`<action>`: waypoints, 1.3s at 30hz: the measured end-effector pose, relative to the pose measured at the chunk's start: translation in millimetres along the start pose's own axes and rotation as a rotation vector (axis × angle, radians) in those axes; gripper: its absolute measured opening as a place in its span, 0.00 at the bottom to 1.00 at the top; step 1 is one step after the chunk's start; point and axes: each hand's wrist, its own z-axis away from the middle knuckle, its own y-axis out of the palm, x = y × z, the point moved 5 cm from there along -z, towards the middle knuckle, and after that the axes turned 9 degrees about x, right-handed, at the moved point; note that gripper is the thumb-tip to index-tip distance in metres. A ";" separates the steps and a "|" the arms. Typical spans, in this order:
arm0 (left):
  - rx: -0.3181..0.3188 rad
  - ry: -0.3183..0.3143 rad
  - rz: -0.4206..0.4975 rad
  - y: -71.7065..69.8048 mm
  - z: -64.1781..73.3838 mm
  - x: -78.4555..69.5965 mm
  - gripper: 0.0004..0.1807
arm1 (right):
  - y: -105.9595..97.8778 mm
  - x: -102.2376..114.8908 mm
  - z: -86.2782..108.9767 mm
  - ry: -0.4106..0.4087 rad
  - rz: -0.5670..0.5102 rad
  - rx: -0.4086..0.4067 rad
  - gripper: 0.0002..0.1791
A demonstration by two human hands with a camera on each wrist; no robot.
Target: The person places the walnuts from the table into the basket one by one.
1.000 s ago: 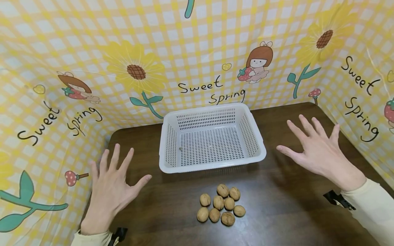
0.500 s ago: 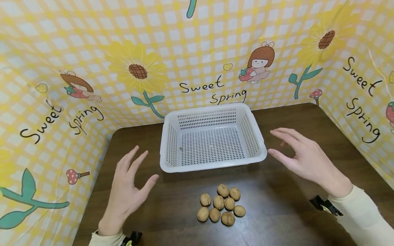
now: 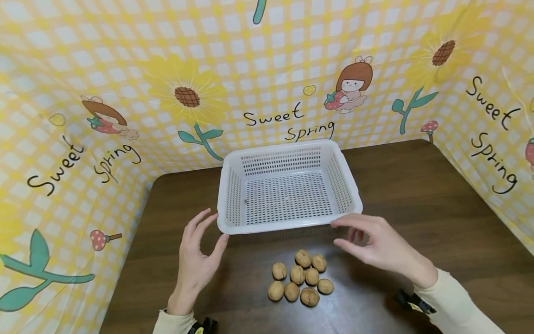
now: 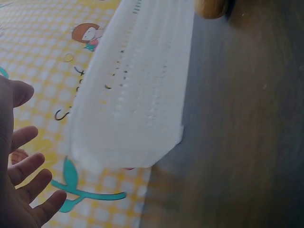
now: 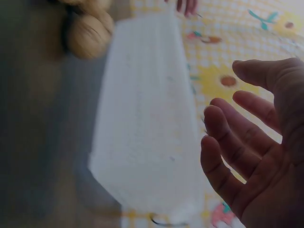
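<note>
White basket (image 3: 288,195), left fingers (image 3: 200,221) near, right fingers (image 3: 354,225) near

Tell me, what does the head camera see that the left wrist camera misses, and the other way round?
Only the head view shows the whole scene: the nine walnuts heaped on the brown table, the right hand near the basket's front right corner, and the basket's bare inside. Only the left wrist view shows the basket's outer wall from low down, blurred, with one walnut at the frame's top edge. Both show the white basket, the left hand open beside it, and the yellow checked backdrop.
</note>
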 end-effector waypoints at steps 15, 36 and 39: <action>-0.024 -0.051 0.006 28.0 2.5 8.9 0.19 | 69.0 -14.3 -11.9 0.036 -0.142 0.277 0.19; -0.091 0.013 0.005 36.0 6.4 10.9 0.12 | 105.3 -21.4 -20.4 0.057 -0.034 0.404 0.19; -0.114 0.042 0.004 34.4 5.9 10.0 0.12 | 107.4 -21.8 -21.7 0.065 -0.020 0.416 0.19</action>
